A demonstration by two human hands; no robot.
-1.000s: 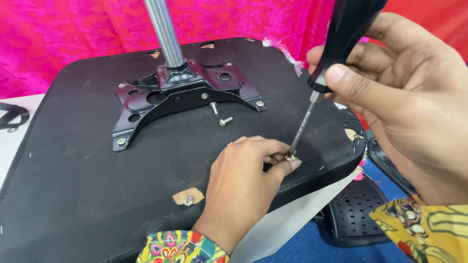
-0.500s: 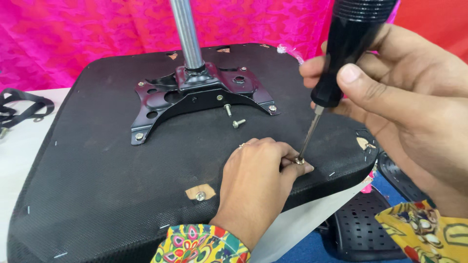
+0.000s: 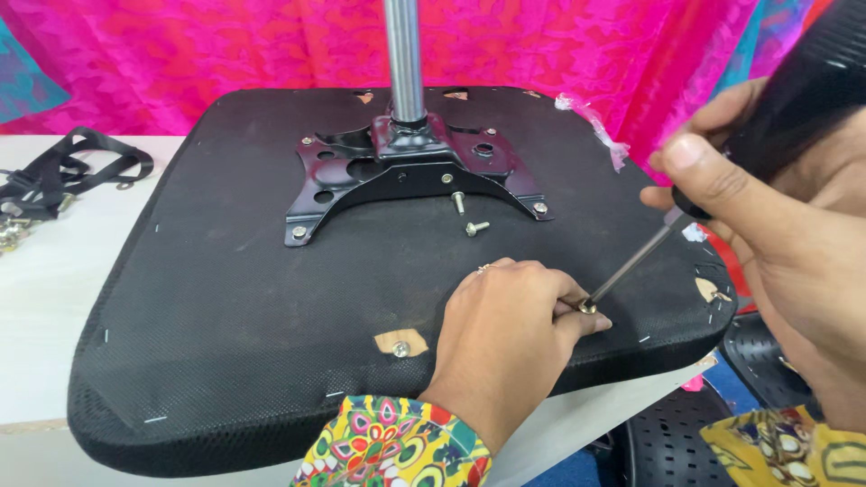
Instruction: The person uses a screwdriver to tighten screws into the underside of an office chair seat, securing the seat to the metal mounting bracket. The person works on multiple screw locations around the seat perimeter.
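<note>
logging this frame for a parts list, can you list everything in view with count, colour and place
seat cushion: 1, black, upside down on the white table
table: 1, white, under the cushion
mounting plate: 1, black, bolted at the cushion's middle
metal post: 1, silver, rising from the plate
loose bolts: 2, silver, on the cushion just in front of the plate
screw: 1, brassy, at the cushion's near right edge
screwdriver: 1, black handle, tip on that screw
straps: black bundle, far left on the table
cloth backdrop: pink, behind
perforated panel: black, lower right, below the table
left hand: steadies the screw
right hand: grips the screwdriver handle
</note>
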